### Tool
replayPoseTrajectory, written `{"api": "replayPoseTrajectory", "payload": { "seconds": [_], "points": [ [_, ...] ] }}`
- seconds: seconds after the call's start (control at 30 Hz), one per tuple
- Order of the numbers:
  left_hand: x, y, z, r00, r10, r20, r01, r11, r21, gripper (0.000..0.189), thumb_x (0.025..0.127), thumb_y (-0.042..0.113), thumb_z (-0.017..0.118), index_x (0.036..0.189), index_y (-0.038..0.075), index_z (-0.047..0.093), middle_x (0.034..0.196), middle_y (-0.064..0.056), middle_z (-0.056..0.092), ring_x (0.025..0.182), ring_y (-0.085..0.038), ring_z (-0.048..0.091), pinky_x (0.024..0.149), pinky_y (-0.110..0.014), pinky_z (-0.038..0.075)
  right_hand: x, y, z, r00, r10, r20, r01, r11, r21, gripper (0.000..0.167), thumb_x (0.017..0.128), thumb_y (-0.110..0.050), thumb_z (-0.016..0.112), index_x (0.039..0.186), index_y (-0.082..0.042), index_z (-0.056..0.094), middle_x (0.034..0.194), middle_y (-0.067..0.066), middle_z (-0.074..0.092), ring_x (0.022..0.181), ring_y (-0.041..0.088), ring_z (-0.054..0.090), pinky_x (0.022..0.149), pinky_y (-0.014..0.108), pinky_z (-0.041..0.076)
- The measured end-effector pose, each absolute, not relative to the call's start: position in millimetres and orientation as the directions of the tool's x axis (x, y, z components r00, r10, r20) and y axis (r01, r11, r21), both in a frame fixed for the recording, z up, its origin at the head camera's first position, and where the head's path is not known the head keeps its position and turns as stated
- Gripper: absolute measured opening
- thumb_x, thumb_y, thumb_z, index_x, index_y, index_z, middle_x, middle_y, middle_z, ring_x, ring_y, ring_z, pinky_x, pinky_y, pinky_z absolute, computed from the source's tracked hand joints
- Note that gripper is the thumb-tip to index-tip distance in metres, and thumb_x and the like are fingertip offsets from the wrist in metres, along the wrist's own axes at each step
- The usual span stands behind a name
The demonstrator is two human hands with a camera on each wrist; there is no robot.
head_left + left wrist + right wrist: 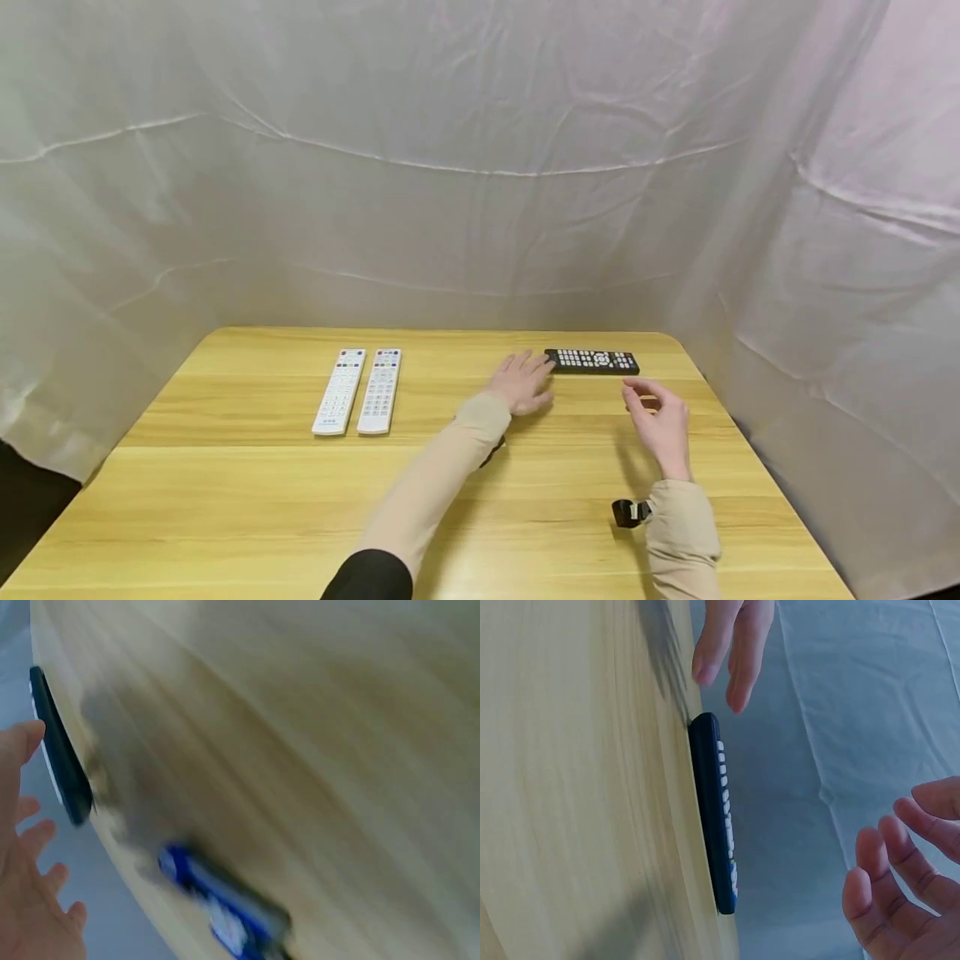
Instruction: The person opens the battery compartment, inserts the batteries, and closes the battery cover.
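A black remote control (592, 362) with white buttons lies crosswise near the table's far edge. My left hand (521, 384) reaches over the table at the remote's left end, fingers spread and holding nothing; whether it touches the remote I cannot tell. In the left wrist view the thumb overlaps the remote (61, 754). To the right, nearer me, my right hand (663, 421) hovers with loosely bent fingers and nothing in them. The right wrist view shows the remote (715, 817) flat on the table, apart from the right hand (915, 892).
Two white remote controls, one (340, 393) left of the other (380, 392), lie side by side on the left of the wooden table (262, 508). A grey cloth (450, 233) hangs behind it. A blurred blue object (225, 904) shows in the left wrist view.
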State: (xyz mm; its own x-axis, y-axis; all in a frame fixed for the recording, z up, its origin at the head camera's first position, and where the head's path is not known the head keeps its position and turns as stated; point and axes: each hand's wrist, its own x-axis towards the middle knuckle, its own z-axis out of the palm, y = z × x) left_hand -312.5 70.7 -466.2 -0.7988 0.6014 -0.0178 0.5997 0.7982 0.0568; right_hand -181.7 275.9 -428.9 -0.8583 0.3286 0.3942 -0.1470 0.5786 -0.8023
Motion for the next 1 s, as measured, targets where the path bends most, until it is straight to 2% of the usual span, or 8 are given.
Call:
{"api": "replayPoseTrajectory", "payload": {
  "seconds": [0.13,0.3,0.43,0.63,0.7,0.8,0.9,1.0],
  "points": [
    [-308.5,82.5,-467.0,-0.799,0.599,-0.054,0.597,0.801,0.052,0.069,0.104,0.053,0.039,0.163,0.024,0.015,0.171,0.008,0.012,0.159,-0.021,0.01,0.134,-0.045,0.012,-182.0,278.3,-430.3,-0.865,0.327,0.382,-0.131,0.588,-0.799,0.023,0.097,-0.011,0.062,0.114,0.002,0.072,0.108,0.026,0.072,0.074,-0.011,0.055,0.066,0.001,0.049],
    [-307.0,89.6,-468.8,-0.828,0.556,-0.074,0.557,0.83,-0.002,0.07,0.104,0.057,0.036,0.163,0.027,0.012,0.171,0.011,0.013,0.159,-0.016,0.008,0.135,-0.042,0.01,-182.4,280.5,-431.9,-0.863,0.335,0.378,-0.111,0.605,-0.789,0.022,0.097,-0.011,0.063,0.113,0.001,0.072,0.107,0.024,0.072,0.074,-0.013,0.054,0.066,0.0,0.048],
    [-309.0,91.8,-470.8,-0.844,0.534,-0.058,0.536,0.843,-0.043,0.069,0.103,0.059,0.037,0.162,0.03,0.016,0.169,0.012,0.02,0.158,-0.015,0.014,0.135,-0.042,0.01,-182.8,279.8,-431.4,-0.875,0.327,0.356,-0.096,0.604,-0.791,0.024,0.097,-0.013,0.063,0.115,0.001,0.072,0.11,0.023,0.072,0.075,-0.014,0.054,0.067,0.0,0.048],
    [-310.1,90.5,-471.9,-0.879,0.477,-0.018,0.473,0.865,-0.168,0.068,0.102,0.064,0.036,0.161,0.035,0.019,0.166,0.002,0.029,0.153,-0.016,0.029,0.134,-0.046,0.015,-183.5,276.4,-429.5,-0.892,0.314,0.326,-0.072,0.613,-0.787,0.025,0.098,-0.016,0.063,0.117,-0.002,0.072,0.114,0.021,0.072,0.077,-0.01,0.056,0.066,0.005,0.049],
    [-310.4,88.9,-472.0,-0.897,0.442,0.005,0.432,0.879,-0.201,0.065,0.102,0.064,0.035,0.16,0.037,0.023,0.163,-0.001,0.033,0.149,-0.017,0.036,0.133,-0.048,0.016,-183.4,275.2,-429.7,-0.895,0.308,0.324,-0.068,0.621,-0.781,0.025,0.098,-0.016,0.063,0.117,-0.002,0.072,0.114,0.021,0.073,0.078,-0.01,0.055,0.066,0.005,0.05],
    [-311.7,86.5,-471.2,-0.915,0.396,0.071,0.374,0.902,-0.215,0.056,0.103,0.059,0.037,0.154,0.037,0.038,0.156,-0.003,0.04,0.141,-0.018,0.047,0.132,-0.05,0.019,-183.8,273.3,-430.1,-0.899,0.297,0.322,-0.068,0.632,-0.772,0.025,0.098,-0.016,0.063,0.117,-0.003,0.073,0.115,0.02,0.073,0.078,-0.011,0.054,0.067,0.006,0.05],
    [-314.1,84.0,-469.9,-0.924,0.355,0.141,0.329,0.928,-0.177,0.047,0.102,0.054,0.046,0.144,0.034,0.052,0.151,-0.003,0.047,0.137,-0.02,0.05,0.13,-0.05,0.025,-184.7,271.2,-430.5,-0.905,0.279,0.321,-0.073,0.64,-0.764,0.025,0.098,-0.016,0.063,0.117,-0.003,0.073,0.117,0.02,0.072,0.082,-0.007,0.056,0.068,0.007,0.05],
    [-316.6,80.3,-468.1,-0.934,0.313,0.173,0.297,0.948,-0.116,0.046,0.099,0.053,0.056,0.139,0.031,0.057,0.146,-0.001,0.055,0.135,-0.02,0.053,0.127,-0.047,0.032,-185.1,269.0,-430.4,-0.912,0.264,0.315,-0.077,0.643,-0.762,0.025,0.098,-0.017,0.063,0.117,-0.004,0.072,0.118,0.019,0.072,0.087,0.003,0.062,0.07,0.007,0.051]
  ]
}}
